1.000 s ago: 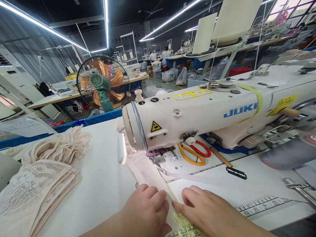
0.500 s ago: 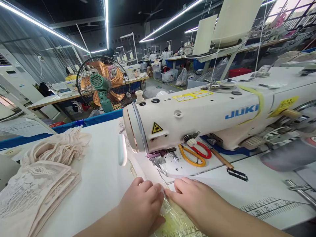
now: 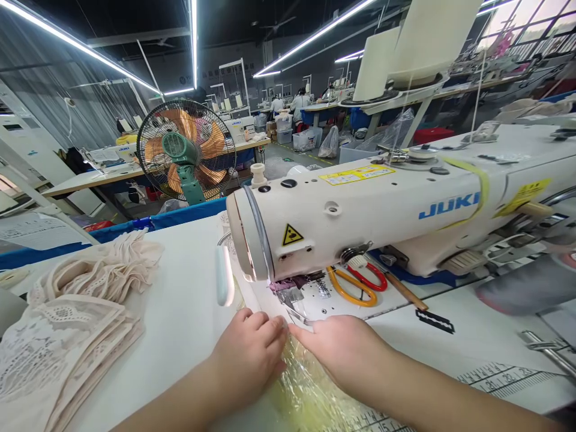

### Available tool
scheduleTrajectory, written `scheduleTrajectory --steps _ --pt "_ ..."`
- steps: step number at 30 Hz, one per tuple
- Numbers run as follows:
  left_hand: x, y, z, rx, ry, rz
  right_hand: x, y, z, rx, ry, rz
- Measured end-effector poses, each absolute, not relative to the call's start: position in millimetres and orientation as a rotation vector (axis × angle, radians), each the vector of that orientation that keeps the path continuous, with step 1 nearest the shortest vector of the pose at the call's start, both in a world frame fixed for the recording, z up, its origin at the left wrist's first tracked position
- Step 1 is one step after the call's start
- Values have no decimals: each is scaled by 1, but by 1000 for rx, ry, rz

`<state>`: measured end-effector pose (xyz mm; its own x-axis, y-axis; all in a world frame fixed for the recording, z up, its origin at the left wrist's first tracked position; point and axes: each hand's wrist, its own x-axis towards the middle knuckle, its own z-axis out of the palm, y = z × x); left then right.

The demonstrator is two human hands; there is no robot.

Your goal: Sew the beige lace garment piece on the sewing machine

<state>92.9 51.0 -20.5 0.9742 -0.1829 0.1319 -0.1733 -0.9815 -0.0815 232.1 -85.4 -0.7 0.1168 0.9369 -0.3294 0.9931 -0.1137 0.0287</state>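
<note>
A white JUKI sewing machine (image 3: 324, 234) stands over the tabletop before me. Pale, thin fabric (image 3: 263, 298) runs from under its head toward my fingers. My left hand (image 3: 252, 348) is closed, its curled fingers gripping the near end of that fabric. Beside it my right hand (image 3: 348, 348) pinches the same fabric, its foremost finger almost touching the left fingertips. Most of the gripped edge is hidden by the fingers. Crinkled yellowish clear plastic (image 3: 306, 390) lies on the table below both hands.
Beige lace pieces (image 3: 76, 324) are piled at left. Orange-handled (image 3: 353, 288) and red-handled (image 3: 375, 279) tools lie by the machine, with a black blade (image 3: 435, 320) on a wooden stick. A fan (image 3: 186, 153) stands beyond the table; people work far behind.
Both hands have moved slightly forward and left, closer to the machine's needle area, along with the fabric. More of the yellowish plastic shows below them. The view has shifted slightly.
</note>
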Motion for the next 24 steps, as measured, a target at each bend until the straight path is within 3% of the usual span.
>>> scheduleTrajectory --steps 24 --pt "110 90 -24 -2968 121 -214 212 -68 -17 2260 1769 -163"
